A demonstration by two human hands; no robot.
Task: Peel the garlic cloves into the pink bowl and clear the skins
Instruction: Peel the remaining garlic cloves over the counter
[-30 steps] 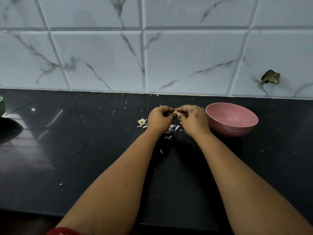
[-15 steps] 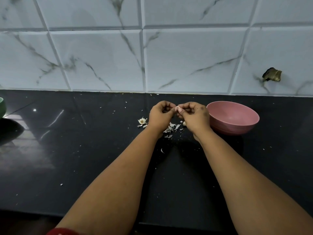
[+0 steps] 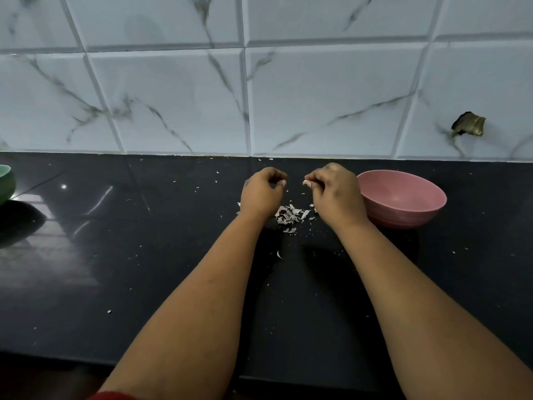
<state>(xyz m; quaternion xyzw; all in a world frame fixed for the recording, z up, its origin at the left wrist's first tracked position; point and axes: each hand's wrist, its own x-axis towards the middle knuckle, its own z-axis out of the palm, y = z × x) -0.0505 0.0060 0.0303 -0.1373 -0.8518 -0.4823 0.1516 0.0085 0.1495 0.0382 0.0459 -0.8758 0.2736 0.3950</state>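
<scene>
Hands have pulled apart since half a second ago; before that my fingertips met over the clove, now a clear gap sits between them. My left hand point(image 3: 262, 191) is curled into a loose fist, fingers tucked in; a small pale bit shows at its fingertips, can't tell if it's skin or nail. My right hand point(image 3: 334, 192) is also curled, pinching the garlic clove point(image 3: 306, 183) at its fingertips, pale end poking out toward my left hand. Both hands hover just above the black surface point(image 3: 144, 255), not resting on it as far as I can tell.

Pile of garlic skins point(image 3: 290, 214) lies on the surface below and between my two wrists, nearer me than the fingertips. One stray skin flake point(image 3: 279, 254) lies further back toward me, between my forearms. Tiny flecks scattered all round.

Pink bowl point(image 3: 403, 197) stands just right of my right hand, close, looks near touching the back of the hand, can't tell for sure. Its inside looks bare from this angle.

Tiled wall point(image 3: 259, 96) rises just beyond my fingertips, little room ahead. Wide open surface to the left of my left hand, out to a green bowl point(image 3: 5, 183) at the far left edge. Open surface also right of the pink bowl. Front edge of the surface runs under my forearms.
</scene>
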